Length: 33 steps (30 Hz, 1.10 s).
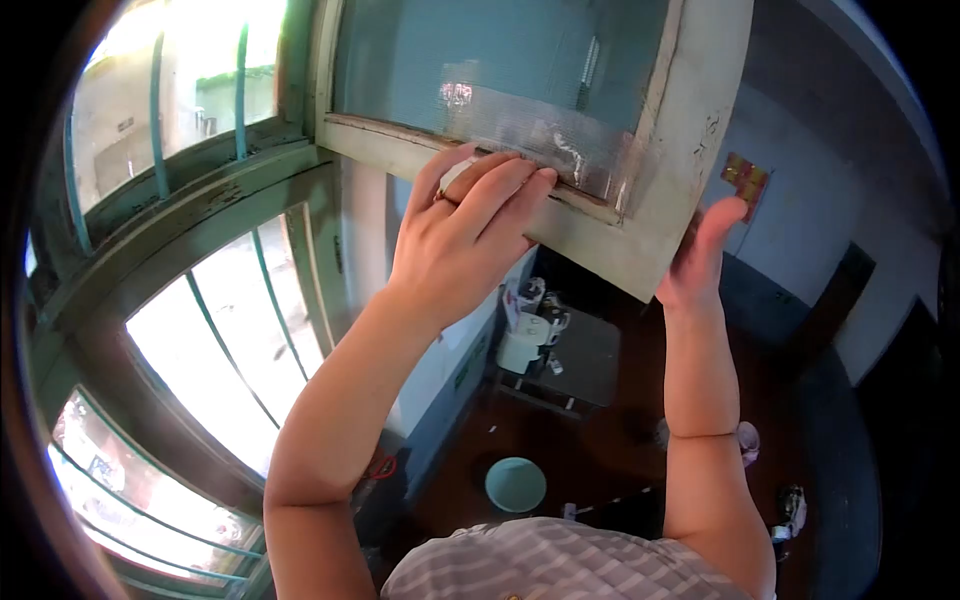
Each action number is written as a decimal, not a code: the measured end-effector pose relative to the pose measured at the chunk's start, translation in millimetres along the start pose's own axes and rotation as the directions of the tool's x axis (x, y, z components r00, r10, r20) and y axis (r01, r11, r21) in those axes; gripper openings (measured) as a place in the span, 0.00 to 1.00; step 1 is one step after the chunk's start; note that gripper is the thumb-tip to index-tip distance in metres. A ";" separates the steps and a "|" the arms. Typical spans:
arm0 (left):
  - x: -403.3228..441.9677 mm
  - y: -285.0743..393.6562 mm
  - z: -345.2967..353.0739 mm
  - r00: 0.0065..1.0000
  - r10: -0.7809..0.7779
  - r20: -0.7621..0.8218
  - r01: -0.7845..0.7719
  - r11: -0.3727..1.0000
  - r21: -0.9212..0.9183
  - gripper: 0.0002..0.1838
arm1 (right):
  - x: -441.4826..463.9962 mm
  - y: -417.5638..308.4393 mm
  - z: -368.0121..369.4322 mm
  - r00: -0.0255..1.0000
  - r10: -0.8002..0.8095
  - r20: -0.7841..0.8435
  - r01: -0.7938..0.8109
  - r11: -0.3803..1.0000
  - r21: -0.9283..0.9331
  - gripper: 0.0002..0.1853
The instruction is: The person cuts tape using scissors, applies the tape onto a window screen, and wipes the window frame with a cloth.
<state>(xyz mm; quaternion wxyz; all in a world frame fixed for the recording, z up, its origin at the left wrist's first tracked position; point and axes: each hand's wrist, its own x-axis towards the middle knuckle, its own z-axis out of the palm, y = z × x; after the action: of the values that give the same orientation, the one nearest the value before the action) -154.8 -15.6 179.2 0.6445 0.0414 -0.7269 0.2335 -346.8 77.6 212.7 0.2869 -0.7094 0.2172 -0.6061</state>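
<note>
A pale, worn window sash with a glass pane hangs open in front of me. Along the lower part of the pane runs a clear, wrinkled strip of film. My left hand, a ring on one finger, is at the bottom rail, fingers bent and close together against the lower edge of the glass. Something whitish shows between its fingers, too small to name. My right hand is at the sash's outer edge; its thumb points up, away from the wood, and its fingers are mostly hidden behind the sash.
Green window frames with bars stand at the left. Below are a dark table with a white container on it, and a light green basin on the brown floor. A red and yellow paper hangs on the far wall.
</note>
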 end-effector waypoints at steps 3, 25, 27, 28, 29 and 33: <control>-8.5 -4.3 -8.4 0.994 0.008 -0.106 -0.008 1.000 -0.002 0.30 | -9.0 10.0 9.8 1.000 -0.025 -0.013 0.024 0.999 -0.041 0.48; -42.2 -7.1 -172.8 0.693 -0.694 -0.195 0.644 0.718 -0.264 0.28 | 98.5 71.4 198.7 0.628 -0.600 0.496 0.736 0.665 -0.128 0.36; -50.8 -18.6 -179.6 0.651 -0.725 -0.224 0.592 0.671 -0.447 0.26 | 104.7 75.9 212.1 0.581 -0.650 0.490 0.779 0.619 -0.102 0.34; -55.1 -22.8 -182.8 0.614 -0.751 -0.244 0.547 0.628 -0.553 0.25 | 107.8 77.9 215.9 0.570 -0.661 0.487 0.786 0.612 -0.089 0.32; -57.6 -24.0 -186.6 0.619 -0.759 -0.201 0.562 0.607 -0.562 0.26 | 111.0 79.8 218.8 0.561 -0.671 0.485 0.792 0.605 -0.078 0.29; -54.9 -22.3 -191.3 0.694 -0.706 -0.137 0.613 0.680 -0.403 0.25 | 122.9 85.8 214.9 0.511 -0.723 0.465 0.849 0.510 -0.139 0.31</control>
<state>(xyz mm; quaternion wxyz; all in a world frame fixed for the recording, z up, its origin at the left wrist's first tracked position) 37.9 26.6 144.5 0.7789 0.1626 -0.5899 -0.1374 -110.9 -35.7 223.9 -0.1238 -0.8618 -0.0859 -0.4843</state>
